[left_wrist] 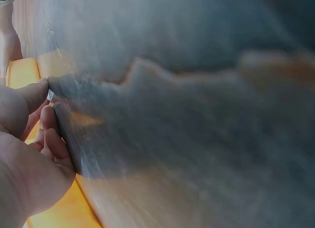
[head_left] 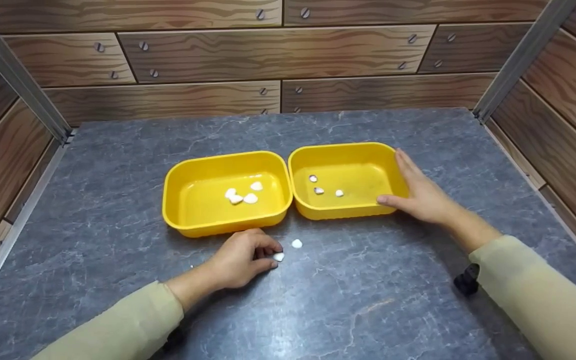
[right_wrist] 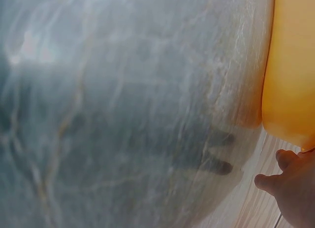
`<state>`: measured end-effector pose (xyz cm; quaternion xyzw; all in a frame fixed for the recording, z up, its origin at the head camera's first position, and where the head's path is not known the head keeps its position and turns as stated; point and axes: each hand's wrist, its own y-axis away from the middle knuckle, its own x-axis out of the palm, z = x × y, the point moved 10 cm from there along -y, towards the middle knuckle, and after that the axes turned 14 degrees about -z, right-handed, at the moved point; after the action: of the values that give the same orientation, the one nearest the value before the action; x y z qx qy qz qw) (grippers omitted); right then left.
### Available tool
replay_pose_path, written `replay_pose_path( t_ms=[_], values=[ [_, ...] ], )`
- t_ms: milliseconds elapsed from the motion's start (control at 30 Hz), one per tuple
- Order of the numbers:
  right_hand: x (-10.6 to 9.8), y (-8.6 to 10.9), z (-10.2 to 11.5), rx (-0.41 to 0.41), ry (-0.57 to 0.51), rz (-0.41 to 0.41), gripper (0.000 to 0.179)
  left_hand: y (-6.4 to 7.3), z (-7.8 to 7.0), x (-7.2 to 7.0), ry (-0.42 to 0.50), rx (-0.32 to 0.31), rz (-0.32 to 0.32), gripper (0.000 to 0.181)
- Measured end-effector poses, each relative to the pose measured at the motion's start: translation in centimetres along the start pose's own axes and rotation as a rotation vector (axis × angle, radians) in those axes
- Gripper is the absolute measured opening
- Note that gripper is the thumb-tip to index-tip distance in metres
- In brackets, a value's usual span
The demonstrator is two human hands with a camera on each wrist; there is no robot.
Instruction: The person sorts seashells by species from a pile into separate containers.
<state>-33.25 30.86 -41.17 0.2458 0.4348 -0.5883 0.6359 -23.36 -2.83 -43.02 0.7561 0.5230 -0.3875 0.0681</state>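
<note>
In the head view my left hand [head_left: 240,257] is low over the table, in front of the left yellow bin [head_left: 228,227]. Its thumb and forefinger pinch a small white seashell [head_left: 279,257]; the left wrist view shows the same hand [left_wrist: 29,159] with fingertips meeting at the tabletop. Another white seashell [head_left: 296,243] lies just beyond them. My right hand [head_left: 425,197] rests against the right end of the right yellow bin [head_left: 348,212], fingers extended along its side and thumb at the front rim. The right wrist view catches only part of this hand [right_wrist: 290,183].
Several white shells [head_left: 250,198] lie inside the left bin. The right bin holds two darker, purplish shells [head_left: 319,191] and a small whitish one [head_left: 339,193]. Both bins stand side by side on a grey marbled table [head_left: 343,300], with wood-patterned walls [head_left: 278,55] around it.
</note>
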Motion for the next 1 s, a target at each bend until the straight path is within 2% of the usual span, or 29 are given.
replay_pose_path(
  t_ms=[700, 1000],
  values=[
    [0.0, -0.03, 0.15, -0.004, 0.008, 0.007, 0.115, -0.1, -0.03, 0.03, -0.012, 0.005, -0.017, 0.008],
    [0.0, -0.06, 0.14, -0.013, 0.004, -0.006, 0.116, 0.12, -0.21, 0.17, -0.033, -0.008, 0.019, 0.007]
  ],
)
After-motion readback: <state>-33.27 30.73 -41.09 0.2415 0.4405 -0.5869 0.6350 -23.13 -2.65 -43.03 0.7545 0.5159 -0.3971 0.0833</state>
